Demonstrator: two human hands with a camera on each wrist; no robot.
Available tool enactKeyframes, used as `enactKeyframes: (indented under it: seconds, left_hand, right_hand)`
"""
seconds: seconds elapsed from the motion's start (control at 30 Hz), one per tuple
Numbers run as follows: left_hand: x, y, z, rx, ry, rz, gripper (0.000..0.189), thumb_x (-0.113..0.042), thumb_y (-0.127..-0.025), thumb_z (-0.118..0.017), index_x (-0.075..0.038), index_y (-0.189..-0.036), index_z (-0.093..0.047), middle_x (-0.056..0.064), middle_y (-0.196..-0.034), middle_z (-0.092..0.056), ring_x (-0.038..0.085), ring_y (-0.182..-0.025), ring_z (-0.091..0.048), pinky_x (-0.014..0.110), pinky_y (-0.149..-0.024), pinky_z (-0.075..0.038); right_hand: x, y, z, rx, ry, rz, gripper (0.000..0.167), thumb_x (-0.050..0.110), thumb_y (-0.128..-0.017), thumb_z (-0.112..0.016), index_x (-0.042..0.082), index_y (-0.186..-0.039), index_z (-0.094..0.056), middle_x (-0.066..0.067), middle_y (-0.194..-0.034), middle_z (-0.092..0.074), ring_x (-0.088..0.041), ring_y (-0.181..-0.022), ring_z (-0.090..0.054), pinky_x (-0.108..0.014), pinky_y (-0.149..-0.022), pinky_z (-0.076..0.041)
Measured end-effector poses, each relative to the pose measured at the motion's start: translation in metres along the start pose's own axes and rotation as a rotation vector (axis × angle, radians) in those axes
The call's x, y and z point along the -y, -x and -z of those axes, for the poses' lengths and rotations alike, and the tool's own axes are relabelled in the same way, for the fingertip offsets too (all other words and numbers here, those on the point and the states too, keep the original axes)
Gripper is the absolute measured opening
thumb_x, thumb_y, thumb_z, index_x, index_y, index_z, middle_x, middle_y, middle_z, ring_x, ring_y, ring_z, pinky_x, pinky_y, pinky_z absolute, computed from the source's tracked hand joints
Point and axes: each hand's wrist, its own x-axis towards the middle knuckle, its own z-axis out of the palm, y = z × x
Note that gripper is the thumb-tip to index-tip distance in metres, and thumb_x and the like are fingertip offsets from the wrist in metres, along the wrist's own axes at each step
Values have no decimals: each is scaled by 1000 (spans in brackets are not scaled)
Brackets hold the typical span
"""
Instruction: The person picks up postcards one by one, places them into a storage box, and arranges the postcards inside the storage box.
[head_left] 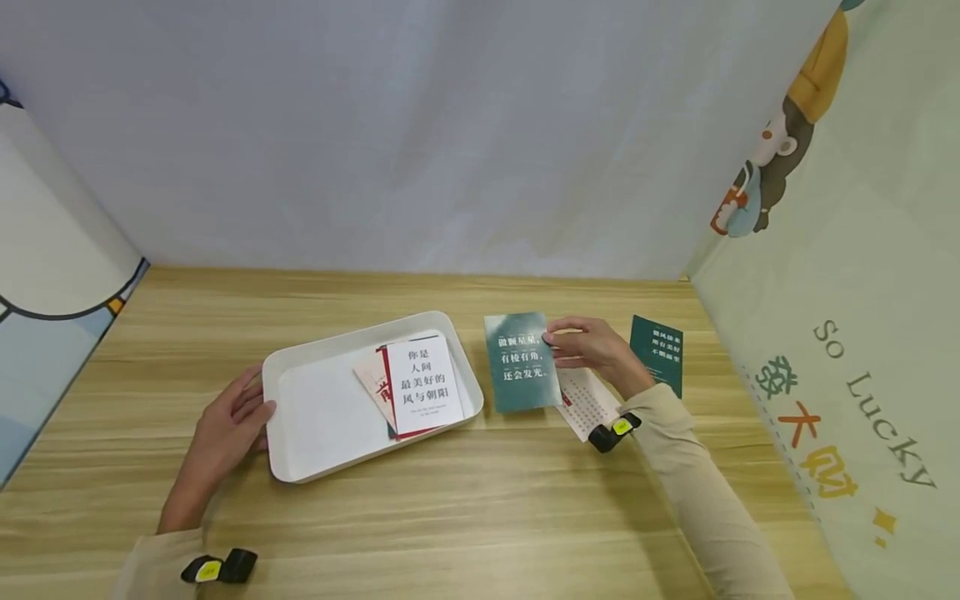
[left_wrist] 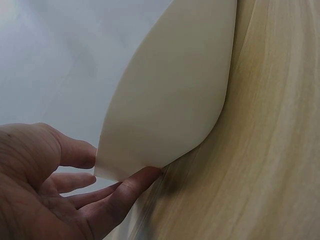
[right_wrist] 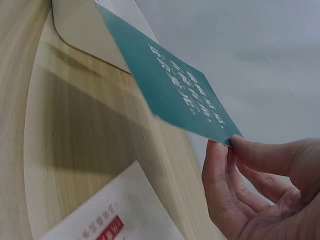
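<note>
A white tray (head_left: 322, 417) sits on the table at left of centre. Its left end is gripped by my left hand (head_left: 228, 425); the left wrist view has fingertips at the rim and along the lower edge of the tray wall (left_wrist: 165, 90). Inside the tray's right half lies a small pile of cards, topped by a white card (head_left: 427, 383) with black writing. My right hand (head_left: 592, 350) pinches a green card (head_left: 519, 362) with white writing by its right edge. That card is raised above the table, just right of the tray, tilted in the right wrist view.
A white card with red print (head_left: 588, 404) lies on the table, partly under my right hand and wrist. Another green card (head_left: 655, 350) lies farther right, beside the forearm. Fabric walls stand behind the wooden table (head_left: 420, 533) and on both sides.
</note>
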Motion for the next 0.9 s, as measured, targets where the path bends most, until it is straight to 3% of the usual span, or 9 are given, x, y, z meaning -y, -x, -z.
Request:
enactKeyframes:
  seconds: [0.2,0.6,0.9]
  left_hand:
    - [-2,1,-1,19,39,27,70,-14,-109,-53,-4,-168,-15,41,-158,-34,52,-143,-42,20,-68,-57]
    - [-5,2,-1,12,34,23,70,-12,-109,-53,-4,-167,-16,41,-158,-35,53,-144,-42,17,-68,-56]
    - [-2,0,0,19,23,25,70,-12,-109,-52,-3,-167,-15,41,-158,-34,53,-144,-41,12,-69,-53]
  right_hand:
    - [5,-2,-16,27,42,27,27,9,-102,-68,-2,-126,-65,6,-86,-71,-9,-78,-71,-35,-85,-62]
    - [16,-13,-52,70,-2,35,32,9,-101,-68,-5,-129,-63,4,-85,-73,-11,-77,-73,-46,-98,-58]
    - [17,-22,-74,60,-73,44,28,3,-98,-70,-6,-124,-67,0,-80,-75,-12,-73,-74,-37,-83,-63]
